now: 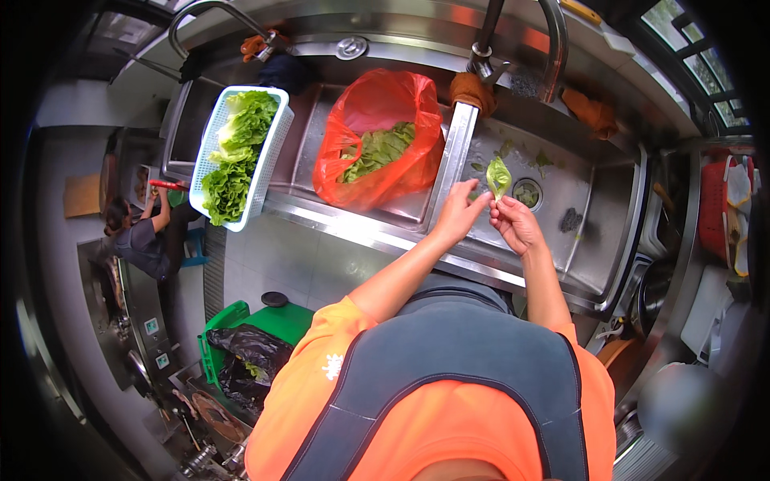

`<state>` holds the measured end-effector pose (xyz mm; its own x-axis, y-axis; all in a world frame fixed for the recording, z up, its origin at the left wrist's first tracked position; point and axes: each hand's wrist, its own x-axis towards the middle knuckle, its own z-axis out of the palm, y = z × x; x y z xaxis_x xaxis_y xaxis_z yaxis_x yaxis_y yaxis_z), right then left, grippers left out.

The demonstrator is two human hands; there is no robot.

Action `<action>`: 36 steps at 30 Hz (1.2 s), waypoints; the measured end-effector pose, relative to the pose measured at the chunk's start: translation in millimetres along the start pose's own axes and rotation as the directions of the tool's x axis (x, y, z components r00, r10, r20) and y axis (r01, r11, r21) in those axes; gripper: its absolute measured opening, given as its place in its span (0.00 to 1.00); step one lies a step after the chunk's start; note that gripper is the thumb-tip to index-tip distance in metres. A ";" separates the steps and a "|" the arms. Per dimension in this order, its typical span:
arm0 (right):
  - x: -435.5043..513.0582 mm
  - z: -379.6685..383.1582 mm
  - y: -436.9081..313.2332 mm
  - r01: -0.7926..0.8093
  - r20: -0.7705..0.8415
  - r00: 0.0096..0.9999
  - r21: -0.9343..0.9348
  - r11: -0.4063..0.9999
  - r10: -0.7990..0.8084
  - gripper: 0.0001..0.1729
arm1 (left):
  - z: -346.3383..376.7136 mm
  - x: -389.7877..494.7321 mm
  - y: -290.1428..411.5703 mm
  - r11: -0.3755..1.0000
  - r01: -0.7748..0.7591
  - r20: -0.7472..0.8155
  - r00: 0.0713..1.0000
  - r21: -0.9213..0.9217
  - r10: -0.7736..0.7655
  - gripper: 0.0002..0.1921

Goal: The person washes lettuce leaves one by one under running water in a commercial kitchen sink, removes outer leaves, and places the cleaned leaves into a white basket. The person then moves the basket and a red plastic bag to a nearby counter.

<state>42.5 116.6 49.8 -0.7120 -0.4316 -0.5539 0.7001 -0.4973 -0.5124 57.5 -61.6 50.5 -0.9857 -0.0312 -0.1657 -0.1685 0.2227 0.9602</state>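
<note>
Over the right basin of a stainless steel sink [553, 240], my right hand [516, 223] pinches a small lettuce leaf [498, 178] by its base. My left hand [461, 211] is just left of the leaf, fingers spread, and seems to hold nothing. The basin's drain [527, 193] lies beyond my right hand, with leaf scraps in and around it. In the basin to the left, an open red plastic bag [379, 195] holds green lettuce leaves [385, 150]. A light blue plastic basket [280, 129] filled with lettuce [231, 186] rests across the sink further left.
Metal faucets [481, 54] rise behind the basins, with an orange cloth [472, 90] around one base. Below left stands a green bin [277, 321] with a black liner. Another person [144, 237] works at the far left. A red basket [716, 210] is at the right.
</note>
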 end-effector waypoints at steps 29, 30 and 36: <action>-46.0 45.4 8.7 0.147 0.021 0.859 -0.967 0.207 -0.512 0.11 | -355.9 0.6 85.3 0.746 0.368 -0.649 0.753 0.555 0.111 0.15; -50.1 35.4 10.2 0.172 0.032 0.855 -0.959 0.226 -0.518 0.12 | -385.1 -5.2 89.4 0.703 0.430 -0.675 0.732 0.566 0.096 0.13; -56.8 -0.1 14.0 0.113 -0.079 0.872 -0.927 0.357 -0.483 0.14 | -528.2 -1.3 79.7 0.393 0.744 -0.808 0.590 0.541 -0.006 0.21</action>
<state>92.8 134.3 74.1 -0.9546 -0.0768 -0.2878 0.2196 0.4715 -0.8541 41.7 -558.5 246.0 -0.5860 -0.8065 0.0783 -0.7957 0.5910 0.1325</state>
